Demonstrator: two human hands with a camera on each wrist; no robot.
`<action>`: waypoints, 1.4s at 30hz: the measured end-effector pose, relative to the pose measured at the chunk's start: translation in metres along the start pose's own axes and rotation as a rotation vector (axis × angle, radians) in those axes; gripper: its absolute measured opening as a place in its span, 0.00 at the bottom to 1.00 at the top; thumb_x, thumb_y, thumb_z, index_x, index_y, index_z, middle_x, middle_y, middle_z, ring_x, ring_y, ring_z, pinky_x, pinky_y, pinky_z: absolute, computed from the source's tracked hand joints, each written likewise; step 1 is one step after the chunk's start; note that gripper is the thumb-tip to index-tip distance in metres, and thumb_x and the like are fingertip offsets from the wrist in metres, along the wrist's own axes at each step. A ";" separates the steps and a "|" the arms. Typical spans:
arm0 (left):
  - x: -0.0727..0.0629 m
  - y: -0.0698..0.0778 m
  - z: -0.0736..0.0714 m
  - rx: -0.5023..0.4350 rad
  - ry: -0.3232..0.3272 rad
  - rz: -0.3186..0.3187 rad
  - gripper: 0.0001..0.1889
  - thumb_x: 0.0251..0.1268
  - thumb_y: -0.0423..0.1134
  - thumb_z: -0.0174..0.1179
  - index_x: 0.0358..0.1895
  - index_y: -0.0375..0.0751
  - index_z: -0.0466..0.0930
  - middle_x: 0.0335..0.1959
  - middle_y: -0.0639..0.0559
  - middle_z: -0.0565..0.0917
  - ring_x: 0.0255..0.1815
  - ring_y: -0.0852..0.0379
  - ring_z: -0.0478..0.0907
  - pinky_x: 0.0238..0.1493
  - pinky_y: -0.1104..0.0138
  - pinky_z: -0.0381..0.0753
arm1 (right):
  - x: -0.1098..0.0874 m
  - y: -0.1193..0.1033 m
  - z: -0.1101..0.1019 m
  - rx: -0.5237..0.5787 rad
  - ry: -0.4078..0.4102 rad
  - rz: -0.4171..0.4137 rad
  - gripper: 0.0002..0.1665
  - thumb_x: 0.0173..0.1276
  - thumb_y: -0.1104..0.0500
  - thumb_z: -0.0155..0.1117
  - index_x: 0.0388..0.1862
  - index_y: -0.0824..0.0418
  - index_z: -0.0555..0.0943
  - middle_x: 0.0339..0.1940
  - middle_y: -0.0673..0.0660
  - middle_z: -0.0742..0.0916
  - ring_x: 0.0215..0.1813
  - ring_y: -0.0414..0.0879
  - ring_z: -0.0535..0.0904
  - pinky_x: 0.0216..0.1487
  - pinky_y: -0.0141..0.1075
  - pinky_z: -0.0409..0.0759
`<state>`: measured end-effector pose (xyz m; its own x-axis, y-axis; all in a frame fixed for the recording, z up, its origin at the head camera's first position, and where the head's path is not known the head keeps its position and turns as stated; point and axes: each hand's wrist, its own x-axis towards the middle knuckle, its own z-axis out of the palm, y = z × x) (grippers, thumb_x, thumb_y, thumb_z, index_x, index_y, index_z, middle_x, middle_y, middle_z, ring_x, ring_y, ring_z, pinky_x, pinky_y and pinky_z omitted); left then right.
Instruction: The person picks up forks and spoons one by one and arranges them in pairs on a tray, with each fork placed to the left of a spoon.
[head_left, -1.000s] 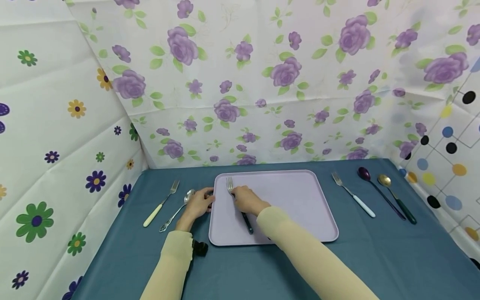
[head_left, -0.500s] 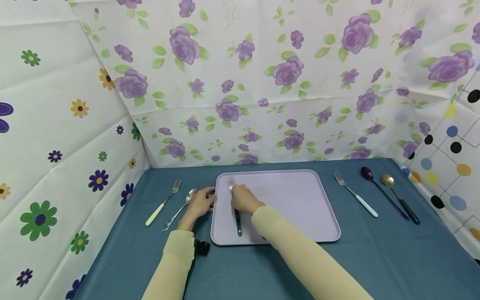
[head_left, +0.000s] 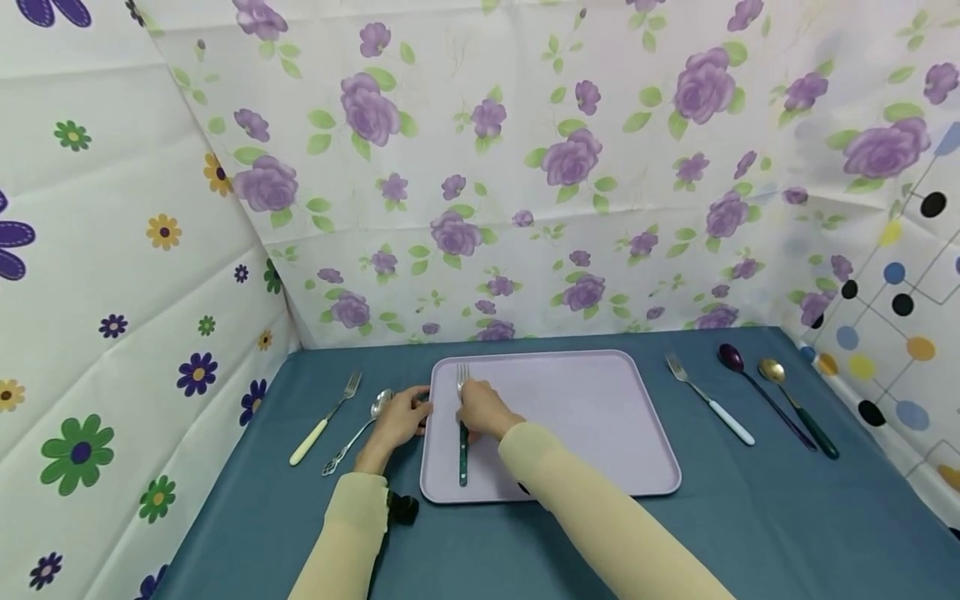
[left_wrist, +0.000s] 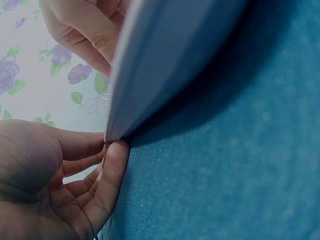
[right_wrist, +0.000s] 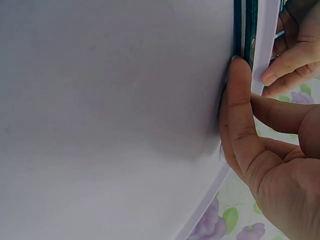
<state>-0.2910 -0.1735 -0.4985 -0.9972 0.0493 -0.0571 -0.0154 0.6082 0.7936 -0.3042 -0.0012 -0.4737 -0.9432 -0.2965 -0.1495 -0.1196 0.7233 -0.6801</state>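
A pale lilac rectangular tray point(head_left: 577, 425) lies on the blue cloth. Near its left side, a fork point(head_left: 462, 457) with a dark green handle lies lengthwise, tines pointing away from me. My right hand point(head_left: 483, 408) grips this fork around its neck, hiding that part; in the right wrist view the fingers rest along the green handle point(right_wrist: 246, 27). Thumb and fingertips of my left hand point(head_left: 402, 417) pinch the tray's left rim, as the left wrist view shows up close at the tray edge point(left_wrist: 114, 120).
Left of the tray lie a cream-handled fork point(head_left: 322, 425) and a silver spoon point(head_left: 352, 442), close by my left forearm. To the right are a white-handled fork point(head_left: 712, 404), a dark purple spoon point(head_left: 765, 396) and a gold spoon with green handle point(head_left: 798, 408). Patterned cloth walls point(head_left: 525, 250) stand behind and at both sides.
The green fork's handle end has swung left, from slanting to nearly parallel with the tray's left edge, and my right hand has shifted slightly left with it. The left hand stays at the rim.
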 end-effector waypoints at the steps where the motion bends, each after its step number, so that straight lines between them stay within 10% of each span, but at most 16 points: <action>1: 0.000 0.000 0.000 -0.001 0.003 0.003 0.22 0.79 0.33 0.57 0.71 0.30 0.74 0.35 0.43 0.81 0.31 0.56 0.83 0.31 0.64 0.86 | 0.001 0.000 0.001 0.001 0.005 0.000 0.14 0.70 0.72 0.67 0.23 0.67 0.77 0.18 0.58 0.82 0.16 0.49 0.84 0.18 0.33 0.81; 34: 0.000 0.001 -0.002 0.000 -0.008 0.014 0.22 0.79 0.34 0.57 0.71 0.31 0.74 0.36 0.43 0.81 0.32 0.56 0.83 0.34 0.64 0.87 | 0.001 -0.005 0.002 -0.021 0.003 0.012 0.15 0.73 0.68 0.66 0.23 0.65 0.79 0.17 0.57 0.83 0.17 0.48 0.85 0.23 0.32 0.83; 38: -0.001 0.000 -0.002 0.001 -0.007 0.014 0.22 0.79 0.34 0.57 0.71 0.30 0.74 0.37 0.43 0.81 0.32 0.55 0.84 0.34 0.64 0.87 | -0.004 -0.006 -0.004 -0.045 0.018 -0.020 0.07 0.75 0.65 0.65 0.38 0.69 0.84 0.31 0.60 0.87 0.20 0.47 0.84 0.27 0.33 0.82; 42: -0.001 0.000 -0.003 0.000 -0.010 0.006 0.22 0.79 0.34 0.57 0.71 0.30 0.74 0.37 0.42 0.81 0.33 0.55 0.84 0.34 0.63 0.87 | -0.005 -0.005 -0.009 -0.053 0.032 -0.031 0.20 0.75 0.63 0.65 0.61 0.72 0.82 0.50 0.66 0.88 0.20 0.45 0.82 0.28 0.33 0.81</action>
<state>-0.2898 -0.1762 -0.4966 -0.9964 0.0605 -0.0585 -0.0097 0.6078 0.7940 -0.3013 0.0022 -0.4628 -0.9483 -0.2994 -0.1054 -0.1639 0.7462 -0.6452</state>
